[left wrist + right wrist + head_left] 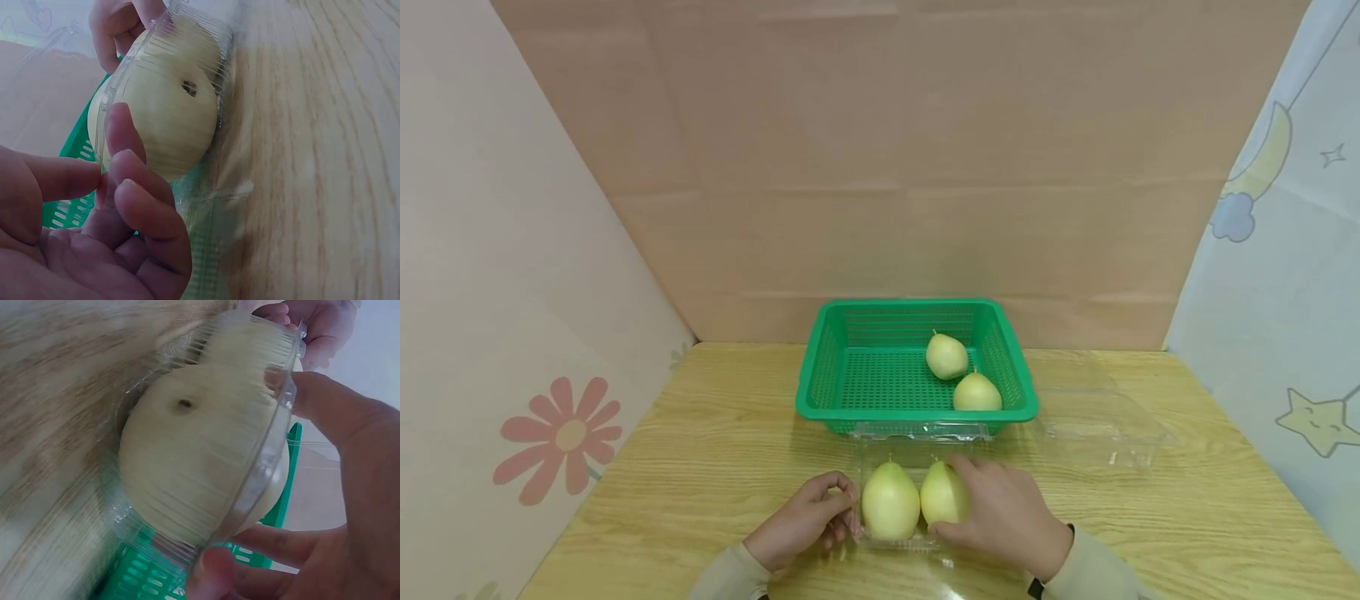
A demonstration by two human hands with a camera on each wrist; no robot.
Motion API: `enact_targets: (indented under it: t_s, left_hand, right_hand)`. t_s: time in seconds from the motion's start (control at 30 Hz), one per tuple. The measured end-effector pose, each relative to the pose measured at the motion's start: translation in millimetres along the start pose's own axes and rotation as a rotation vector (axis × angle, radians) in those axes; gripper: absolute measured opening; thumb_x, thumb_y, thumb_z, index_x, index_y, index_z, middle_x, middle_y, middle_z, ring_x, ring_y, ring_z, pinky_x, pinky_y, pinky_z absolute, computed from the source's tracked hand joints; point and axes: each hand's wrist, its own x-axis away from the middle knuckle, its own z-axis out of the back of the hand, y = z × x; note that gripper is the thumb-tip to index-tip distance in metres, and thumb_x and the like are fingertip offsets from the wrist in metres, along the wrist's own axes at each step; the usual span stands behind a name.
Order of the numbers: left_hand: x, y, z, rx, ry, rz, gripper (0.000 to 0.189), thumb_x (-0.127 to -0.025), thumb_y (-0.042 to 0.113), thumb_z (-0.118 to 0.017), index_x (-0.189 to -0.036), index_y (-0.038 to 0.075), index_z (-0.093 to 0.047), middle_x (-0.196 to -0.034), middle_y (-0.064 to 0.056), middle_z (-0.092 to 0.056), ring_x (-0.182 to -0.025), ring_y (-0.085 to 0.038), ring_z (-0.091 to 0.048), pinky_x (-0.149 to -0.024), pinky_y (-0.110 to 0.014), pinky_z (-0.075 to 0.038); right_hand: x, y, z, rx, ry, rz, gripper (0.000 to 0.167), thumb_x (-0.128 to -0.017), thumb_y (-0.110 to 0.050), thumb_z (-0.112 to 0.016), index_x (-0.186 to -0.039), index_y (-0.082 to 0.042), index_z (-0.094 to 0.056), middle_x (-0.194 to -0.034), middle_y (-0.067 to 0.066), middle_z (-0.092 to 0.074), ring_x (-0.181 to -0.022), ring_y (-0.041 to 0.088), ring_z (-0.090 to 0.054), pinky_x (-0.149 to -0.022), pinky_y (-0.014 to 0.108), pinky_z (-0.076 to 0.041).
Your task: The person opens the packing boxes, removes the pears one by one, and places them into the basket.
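Two pale yellow-green pears sit side by side in a clear plastic clamshell box [901, 545], in front of the basket. My left hand [805, 518] pinches the box's left rim between thumb and fingers, beside the left pear [891, 502]. Over the right pear [942, 495] my right hand [1009, 515] curls, thumb at the near side and fingers at the far side. In the right wrist view that thumb overlaps the box rim, and a pear [194, 453] shows through the ribbed clear wall. The raised lid [921, 432] overlaps the basket's front.
A green plastic basket [887, 414] stands behind the box, with one pear [947, 357] toward its back right and another pear [977, 392] at its front right. To the right lies a second clear clamshell box [1097, 429], opened. Printed walls and a brown backdrop surround the wooden table [715, 433].
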Motion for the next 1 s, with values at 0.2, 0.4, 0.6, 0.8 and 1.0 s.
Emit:
enact_targets:
  t_s: [0.2, 0.4, 0.6, 0.8, 1.0]
  left_hand:
    - [-1.1, -0.8, -0.9, -0.012, 0.012, -0.005, 0.022, -0.106, 0.021, -0.047, -0.104, 0.000, -0.054, -0.075, -0.003, -0.065, -0.061, -0.011, -0.052, -0.051, -0.023, -0.041]
    - [-1.8, -0.3, -2.2, -0.022, 0.019, -0.017, 0.021, -0.106, 0.020, -0.047, -0.100, 0.001, -0.055, -0.073, -0.003, -0.065, -0.061, -0.012, -0.052, -0.051, -0.022, -0.042]
    - [-1.6, 1.0, -3.3, -0.039, 0.025, -0.028, 0.018, -0.104, 0.017, -0.048, -0.096, 0.002, -0.054, -0.072, -0.002, -0.065, -0.061, -0.012, -0.052, -0.051, -0.022, -0.041]
    - [-2.2, 1.2, -3.8, -0.052, 0.032, -0.024, 0.018, -0.103, 0.017, -0.049, -0.095, 0.002, -0.054, -0.072, -0.002, -0.064, -0.061, -0.013, -0.052, -0.051, -0.023, -0.041]
    - [-2.7, 1.4, -4.4, -0.057, 0.036, -0.024, 0.018, -0.104, 0.017, -0.049, -0.094, 0.003, -0.054, -0.071, -0.002, -0.064, -0.061, -0.012, -0.052, -0.050, -0.024, -0.041]
  right_hand:
    - [-3.1, 2, -4, -0.026, -0.011, 0.014, 0.069, -0.061, -0.058, -0.084, -0.112, -0.014, -0.065, -0.079, -0.004, -0.066, -0.062, 0.012, -0.060, -0.047, 0.026, -0.038]
    - [-3.0, 3, -4, -0.063, -0.028, -0.014, 0.065, -0.061, -0.058, -0.083, -0.106, -0.015, -0.065, -0.081, -0.007, -0.062, -0.065, 0.010, -0.059, -0.048, 0.025, -0.040]
    - [0.9, 1, 9, -0.147, -0.053, -0.125, 0.068, -0.060, -0.061, -0.083, -0.110, -0.018, -0.068, -0.099, -0.007, -0.068, -0.085, 0.012, -0.064, -0.061, 0.029, -0.048]
    - [6.1, 2, 29, -0.191, -0.061, -0.172, 0.072, -0.061, -0.062, -0.084, -0.118, -0.021, -0.068, -0.109, -0.007, -0.068, -0.094, 0.012, -0.064, -0.065, 0.031, -0.049]
    - [13.2, 11, 44, -0.169, -0.045, -0.158, 0.072, -0.060, -0.061, -0.085, -0.117, -0.022, -0.067, -0.105, -0.010, -0.067, -0.086, 0.009, -0.062, -0.062, 0.029, -0.047]
